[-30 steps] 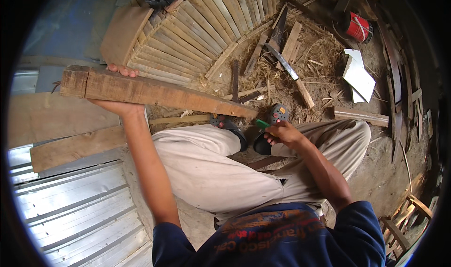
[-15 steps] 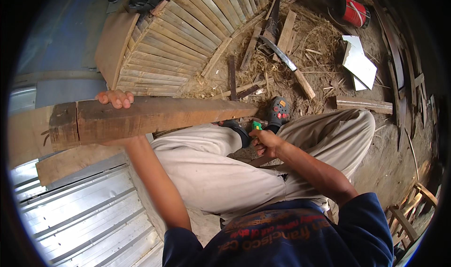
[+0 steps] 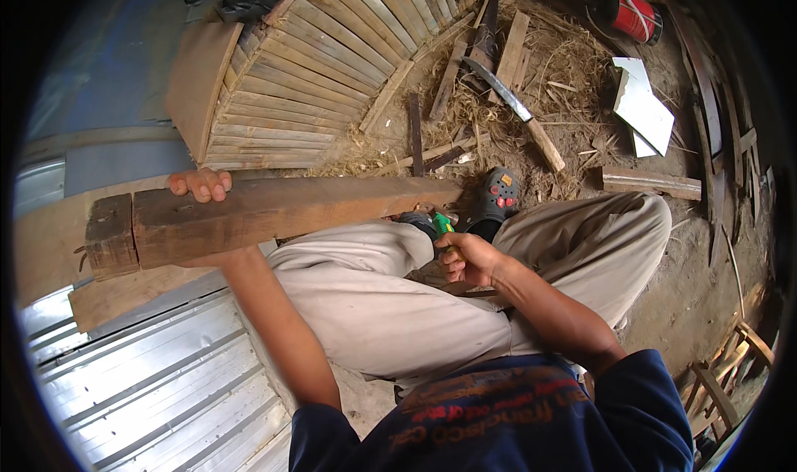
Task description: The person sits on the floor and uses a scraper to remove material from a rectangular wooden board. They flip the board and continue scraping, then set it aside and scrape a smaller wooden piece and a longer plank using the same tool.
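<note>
A thick, dark wooden beam [image 3: 307, 209] lies across in front of me, on the left, its right end near my shoes. My left hand [image 3: 202, 185] is closed around it near the left end, fingers over the far edge and wrist below the near side. A dark cut line crosses the beam just left of that hand. Between my knees, my right hand [image 3: 469, 259] is wrapped round a tool with a green handle [image 3: 442, 224]. The rest of that tool is hidden or too indistinct to name.
A curved bamboo-slat panel [image 3: 307, 82] stands beyond the beam. Past my feet, a large knife with a wooden handle [image 3: 544, 146] lies among straw and offcuts. A white broken sheet [image 3: 643, 107] and a red can [image 3: 635, 15] are at far right. Corrugated metal [image 3: 158, 381] lies near left.
My right hand has tilted the green handle, whose top now leans further left. The left hand keeps its hold, and the beam's left end sits slightly lower in view.
</note>
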`<state>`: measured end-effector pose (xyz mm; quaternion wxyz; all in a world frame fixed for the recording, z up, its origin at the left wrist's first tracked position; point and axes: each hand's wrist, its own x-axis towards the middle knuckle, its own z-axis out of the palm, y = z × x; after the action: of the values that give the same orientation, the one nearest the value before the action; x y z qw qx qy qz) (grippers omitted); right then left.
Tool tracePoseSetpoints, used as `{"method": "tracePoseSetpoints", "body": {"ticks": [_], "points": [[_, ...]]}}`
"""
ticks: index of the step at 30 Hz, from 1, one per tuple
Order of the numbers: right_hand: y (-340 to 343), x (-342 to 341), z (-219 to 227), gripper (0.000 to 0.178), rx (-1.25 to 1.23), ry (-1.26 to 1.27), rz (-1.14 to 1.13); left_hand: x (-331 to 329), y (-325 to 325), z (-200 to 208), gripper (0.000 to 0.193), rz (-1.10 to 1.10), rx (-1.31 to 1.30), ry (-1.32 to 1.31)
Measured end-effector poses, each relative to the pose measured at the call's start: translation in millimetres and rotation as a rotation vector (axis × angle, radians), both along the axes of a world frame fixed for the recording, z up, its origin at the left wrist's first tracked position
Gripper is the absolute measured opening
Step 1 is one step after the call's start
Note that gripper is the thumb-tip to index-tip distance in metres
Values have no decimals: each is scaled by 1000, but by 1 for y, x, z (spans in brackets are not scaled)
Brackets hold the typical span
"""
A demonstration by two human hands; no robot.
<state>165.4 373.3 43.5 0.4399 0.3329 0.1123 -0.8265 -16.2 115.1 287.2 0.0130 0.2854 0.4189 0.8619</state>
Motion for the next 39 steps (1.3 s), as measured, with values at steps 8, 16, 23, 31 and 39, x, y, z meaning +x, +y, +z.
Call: {"method": "tracePoseSetpoints", "body": {"ticks": [8, 16, 23, 31, 39], "points": [[-2, -9, -21, 14, 126, -92, -47, 5, 12, 1, 57, 40, -63, 31], [-15, -3, 15, 16, 160, 164, -50, 11, 23, 7, 58, 49, 1, 43], [-2, -8, 18, 16, 295, 187, 47, 13, 28, 6, 60, 14, -78, 67], [-15, 0, 19, 13, 102, 37, -176, 13, 27, 7, 59, 61, -62, 43], [-14, 5, -9, 24, 377, 146, -113, 14, 19, 3, 59, 62, -74, 58]]}}
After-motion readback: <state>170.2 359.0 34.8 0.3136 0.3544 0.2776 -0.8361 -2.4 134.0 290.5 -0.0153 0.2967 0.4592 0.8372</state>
